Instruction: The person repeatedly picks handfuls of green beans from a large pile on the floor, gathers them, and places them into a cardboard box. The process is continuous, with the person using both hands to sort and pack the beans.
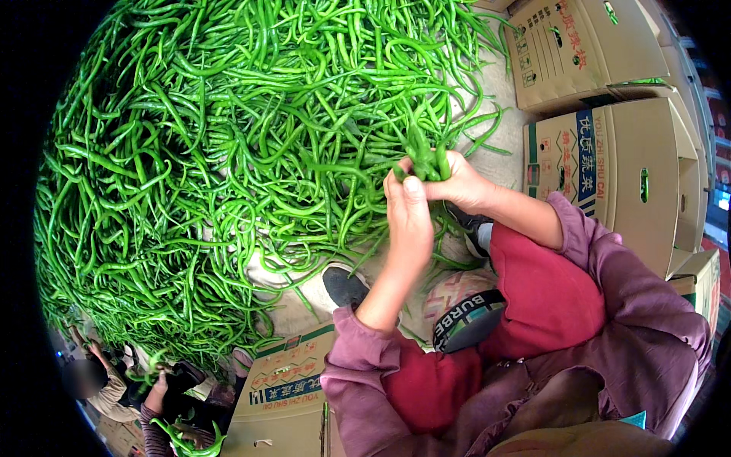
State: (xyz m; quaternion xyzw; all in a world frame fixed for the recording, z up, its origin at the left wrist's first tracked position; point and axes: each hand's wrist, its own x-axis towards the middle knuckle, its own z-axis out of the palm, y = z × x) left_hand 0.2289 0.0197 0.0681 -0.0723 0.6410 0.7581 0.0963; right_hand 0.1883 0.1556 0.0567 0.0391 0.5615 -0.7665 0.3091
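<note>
Both my hands meet in front of me, above the near edge of a large heap of long green chili peppers [297,114]. A small bunch of green peppers [421,154] is between them. My left hand [408,200] closes around the bunch from the left, its thumb at the lower end. My right hand [461,181] grips the same bunch from the right, fingers wrapped partly behind it. Loose peppers lie on the floor below and beside the hands.
Cardboard cartons [642,165] with printed sides stand at the right; another carton [285,388] is at the lower left. My shoe [345,285] rests near the heap's edge. Other people [114,388] sit at the far lower left, a hand there holding peppers.
</note>
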